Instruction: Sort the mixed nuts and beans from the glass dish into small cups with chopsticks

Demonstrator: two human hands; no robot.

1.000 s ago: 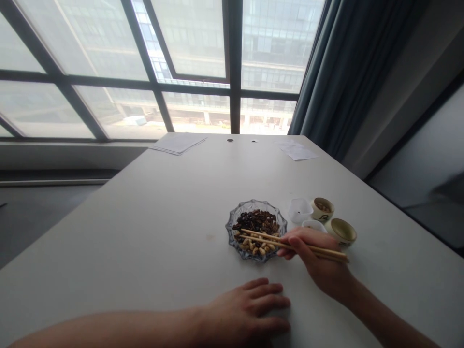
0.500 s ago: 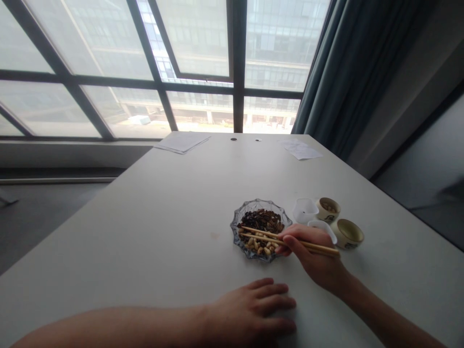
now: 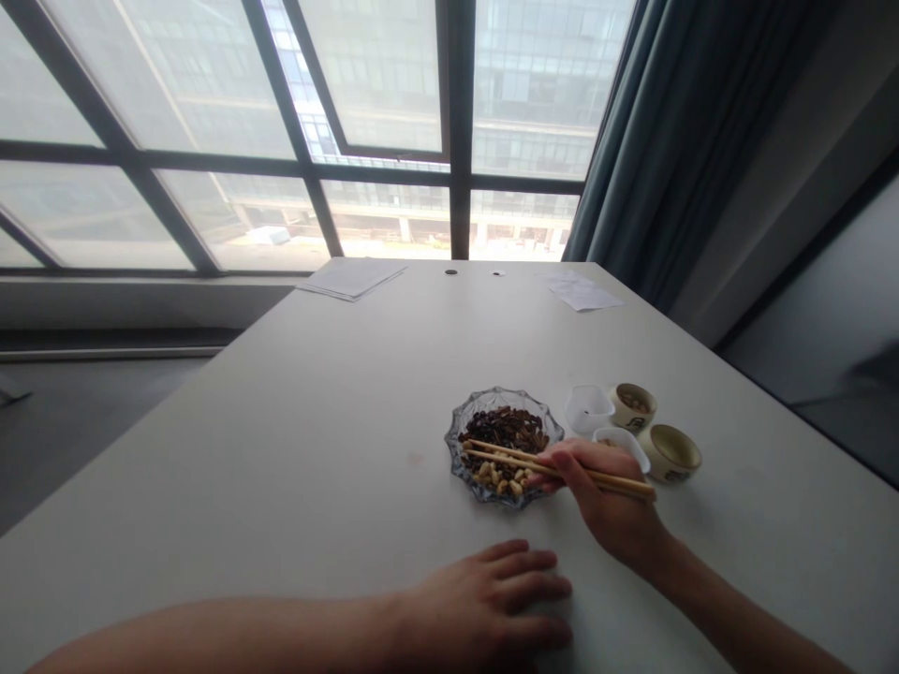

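Big bright window (image 3: 379, 84) ahead of me, a dark teal curtain (image 3: 674, 122) off to the right, and below them the long pale surface (image 3: 281, 449) I'm working on. Two sheets of paper sit up at the far edge: a small stack (image 3: 352, 278) and a looser sheet (image 3: 584, 296), both too far off for me to read a word. Closer in, right of centre, is the scalloped glass dish (image 3: 453, 459), with dark seeds (image 3: 504, 429) on the far side and peanuts (image 3: 500, 477) on the near side. Just beyond it sit two white plastic cups (image 3: 588, 408) (image 3: 618, 442) and two small ceramic cups (image 3: 633, 406) (image 3: 670, 453), the nearer one with a dark mark I can't make out. My left hand (image 3: 492, 594) lies flat and open on the surface, holding nothing. My right hand (image 3: 596, 496) is closed around the wooden chopsticks (image 3: 540, 471), their tips slightly parted over the peanuts, and I can't tell if anything is between them. Best to keep the lower stick steady and move only the upper one.
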